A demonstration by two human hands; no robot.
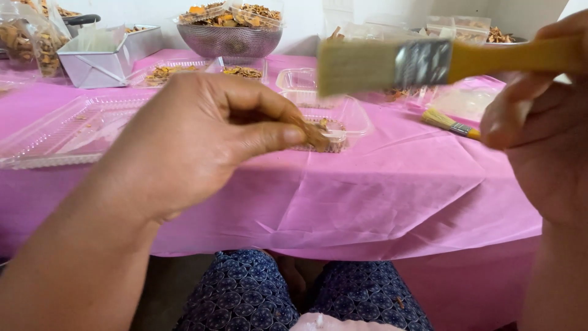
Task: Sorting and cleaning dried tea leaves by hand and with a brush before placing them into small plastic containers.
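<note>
Left hand pinched a small brown piece between thumb and fingers, above the tabletop's near edge. Right hand gripped a brush, blurred, bristles pointing left. Clear tray sat behind the piece; a second brush lay toward the right edge.

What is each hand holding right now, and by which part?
Right hand grips a flat yellow-handled paintbrush by its handle. Left hand pinches a small brown piece between thumb and fingers at one end.
</note>
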